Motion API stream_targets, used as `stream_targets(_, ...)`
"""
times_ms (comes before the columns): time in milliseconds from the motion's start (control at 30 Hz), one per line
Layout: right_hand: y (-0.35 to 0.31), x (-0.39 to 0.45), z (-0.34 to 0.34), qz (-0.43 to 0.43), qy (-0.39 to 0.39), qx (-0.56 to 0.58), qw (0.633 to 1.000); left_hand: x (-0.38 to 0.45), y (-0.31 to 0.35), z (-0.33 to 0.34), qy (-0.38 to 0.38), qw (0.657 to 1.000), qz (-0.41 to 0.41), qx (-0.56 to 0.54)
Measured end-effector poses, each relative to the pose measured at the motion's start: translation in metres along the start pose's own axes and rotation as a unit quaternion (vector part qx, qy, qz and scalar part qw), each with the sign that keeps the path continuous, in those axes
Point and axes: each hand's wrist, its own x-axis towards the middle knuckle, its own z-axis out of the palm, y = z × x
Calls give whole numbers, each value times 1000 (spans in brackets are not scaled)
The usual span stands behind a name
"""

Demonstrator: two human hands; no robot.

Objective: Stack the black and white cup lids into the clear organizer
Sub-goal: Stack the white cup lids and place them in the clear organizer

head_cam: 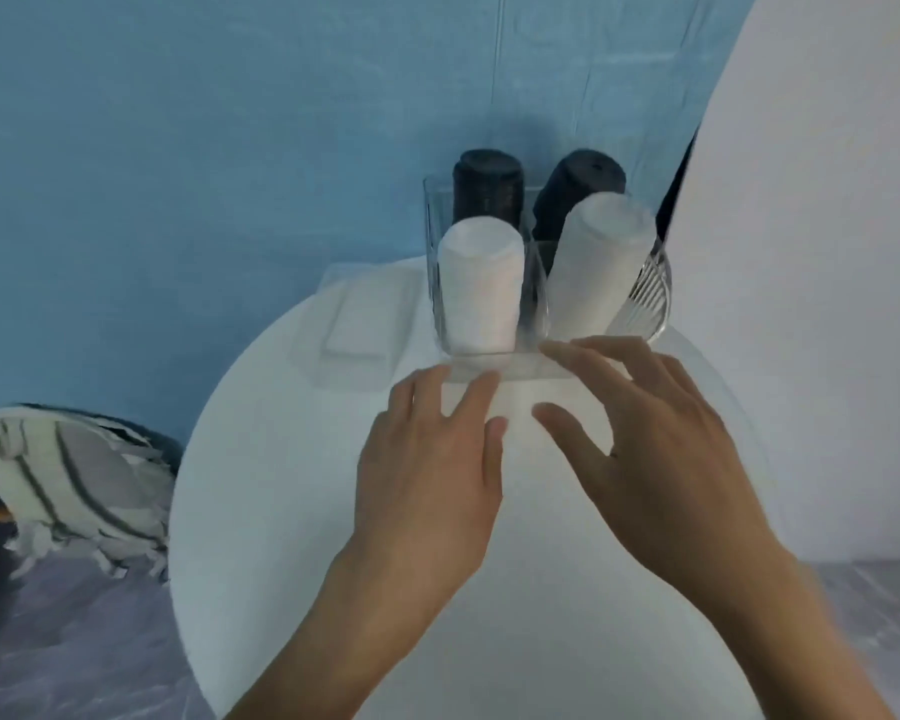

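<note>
The clear organizer point(434, 283) stands at the far side of the round white table point(281, 485). It holds two stacks of white lids point(481, 293) in front, the right one point(601, 267) leaning, and two stacks of black lids point(488, 187) behind, the other point(575, 187) at the right. My left hand point(427, 454) lies flat, fingers straight, fingertips at the organizer's front base. My right hand point(640, 433) is spread open beside it, fingertips touching the same front edge. Neither hand holds a lid.
A white rectangular tray point(365, 324) lies left of the organizer. A clear ribbed bowl point(650, 293) sits behind its right side. A striped cloth point(68, 480) is piled off the table at the left. A white wall point(827, 252) rises at the right; blue backdrop behind.
</note>
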Motion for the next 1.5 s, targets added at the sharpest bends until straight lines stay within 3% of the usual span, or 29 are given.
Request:
stream_targets(167, 12, -64, 44, -10, -11, 6, 1000, -56, -16, 46, 24, 1000, 18, 11)
stream_targets(333, 19, -128, 44, -2, -25, 16, 1000, -111, -1, 67, 24, 999, 39, -5)
stream_targets(533, 35, -168, 14, -6, 38, 52, 998, -139, 46, 68, 69, 993, 80, -60)
stream_targets(700, 85, -198, -10, 52, 80, 52, 994, -140, 103, 86, 80, 979, 162, -90)
stream_targets(1133, 237, -297, -14, 291, 53, 7, 955, -145, 222, 223, -93, 945, 306, -76)
stream_targets(1500, 292, -298, 46, 339, 1, 65, 938, -115, 222, 297, -166, 952, 254, -53)
